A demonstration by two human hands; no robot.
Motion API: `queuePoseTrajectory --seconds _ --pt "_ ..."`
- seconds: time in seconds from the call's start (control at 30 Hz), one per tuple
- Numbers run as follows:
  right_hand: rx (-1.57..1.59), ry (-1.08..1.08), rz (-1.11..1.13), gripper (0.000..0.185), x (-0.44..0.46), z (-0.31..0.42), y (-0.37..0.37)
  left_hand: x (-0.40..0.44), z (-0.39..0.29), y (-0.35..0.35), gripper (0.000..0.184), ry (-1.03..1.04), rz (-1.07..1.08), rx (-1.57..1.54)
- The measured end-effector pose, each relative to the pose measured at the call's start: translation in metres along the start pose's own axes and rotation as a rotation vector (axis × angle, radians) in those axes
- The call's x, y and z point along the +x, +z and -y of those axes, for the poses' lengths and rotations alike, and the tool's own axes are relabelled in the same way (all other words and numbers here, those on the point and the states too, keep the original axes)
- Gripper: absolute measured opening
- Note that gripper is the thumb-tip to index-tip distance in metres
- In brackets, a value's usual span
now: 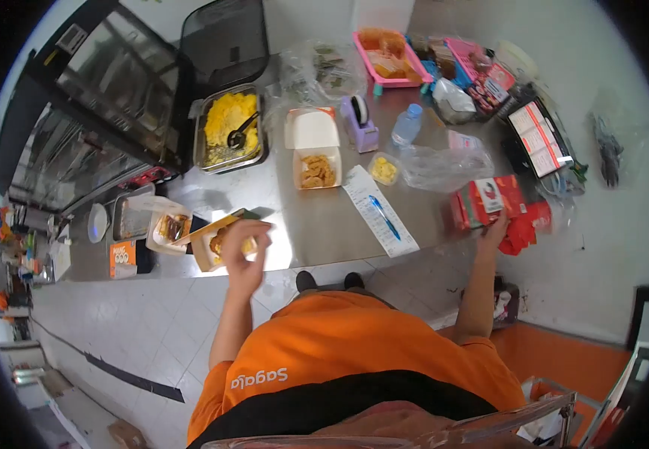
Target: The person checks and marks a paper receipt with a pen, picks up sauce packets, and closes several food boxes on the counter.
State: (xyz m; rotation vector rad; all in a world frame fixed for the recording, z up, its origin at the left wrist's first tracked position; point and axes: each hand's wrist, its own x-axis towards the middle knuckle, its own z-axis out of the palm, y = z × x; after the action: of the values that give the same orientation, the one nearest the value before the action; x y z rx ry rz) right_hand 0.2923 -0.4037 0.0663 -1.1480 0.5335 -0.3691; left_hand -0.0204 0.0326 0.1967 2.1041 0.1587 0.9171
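Note:
My left hand [244,258] is raised over the counter's front edge, its fingers curled with thumb and index near each other; nothing shows between them. Behind it stands an open food box [203,250] with yellow and brown food. My right hand [495,232] touches the front of a red package [489,200] at the counter's right, beside red plastic [525,229]. Between the hands lie a paper slip [369,202] with a blue pen [385,218] on it, an open box of fried pieces [317,171] and a small tub of yellow bits [384,169].
A tray of yellow food [256,156] with a black scoop stands at the back left near a glass cabinet [107,97]. A purple tape dispenser [360,124], water bottle [407,126], clear bag [444,168] and pink baskets [388,81] are at the back and right.

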Motion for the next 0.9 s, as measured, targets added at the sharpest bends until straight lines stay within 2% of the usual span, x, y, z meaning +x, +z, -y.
queuePoseTrajectory --seconds 0.1,0.13,0.2,0.23,0.27,0.33,0.37,0.4,0.47,0.57,0.67,0.7,0.8,0.83,0.9 --pt "-0.296 -0.252 0.224 0.03 0.064 -0.031 -0.036 -0.006 0.031 -0.066 0.009 -0.227 -0.451 0.225" --pt "-0.416 -0.298 0.065 0.028 0.053 -0.027 -0.03 -0.005 0.042 -0.092 0.008 -0.326 -0.6 0.35" --pt "-0.609 -0.555 -0.131 0.03 0.03 -0.031 -0.02 -0.043 0.128 -0.157 0.027 -0.486 -0.903 0.368" --pt "-0.674 -0.766 -0.171 0.035 0.016 -0.034 -0.012 -0.076 0.189 -0.2 0.04 -0.59 -0.909 0.426" --pt "-0.656 -0.706 -0.082 0.035 -0.013 -0.03 0.009 -0.107 0.24 -0.227 0.052 -0.695 -0.912 0.479" --pt "-0.625 -0.583 0.076 0.035 -0.08 -0.023 0.045 -0.132 0.29 -0.236 0.074 -1.089 -0.893 0.643" --pt "-0.095 -0.35 0.342 0.042 -0.091 -0.038 0.059 -0.128 0.289 -0.233 0.077 -1.238 -0.87 0.402" --pt "-0.308 -0.507 0.343 0.043 -0.099 -0.045 0.069 -0.12 0.284 -0.219 0.079 -1.368 -0.833 0.149" --pt "-0.74 -0.83 0.322 0.045 -0.113 -0.052 0.083 -0.102 0.259 -0.204 0.084 -1.297 -0.77 -0.092" --pt "-0.875 -0.814 0.472 0.044 -0.142 -0.04 0.109 -0.098 0.285 -0.208 0.079 -1.149 -0.743 0.216" --pt "-0.737 -0.777 0.615 0.041 -0.166 -0.045 0.122 -0.109 0.324 -0.235 0.068 -1.15 -0.6 0.34" --pt "-0.713 -0.772 0.653 0.04 -0.168 -0.048 0.122 -0.11 0.335 -0.241 0.055 -1.127 -0.638 0.528" --pt "-0.662 -0.725 0.763 0.037 -0.175 -0.06 0.116 -0.109 0.337 -0.265 0.045 -1.104 -0.433 0.508" --pt "-0.659 -0.691 0.802 0.037 -0.178 -0.063 0.114 -0.11 0.342 -0.265 0.036 -1.014 -0.427 0.556" --pt "-0.649 -0.641 0.853 0.036 -0.188 -0.067 0.111 -0.105 0.335 -0.264 0.031 -0.978 -0.365 0.706"
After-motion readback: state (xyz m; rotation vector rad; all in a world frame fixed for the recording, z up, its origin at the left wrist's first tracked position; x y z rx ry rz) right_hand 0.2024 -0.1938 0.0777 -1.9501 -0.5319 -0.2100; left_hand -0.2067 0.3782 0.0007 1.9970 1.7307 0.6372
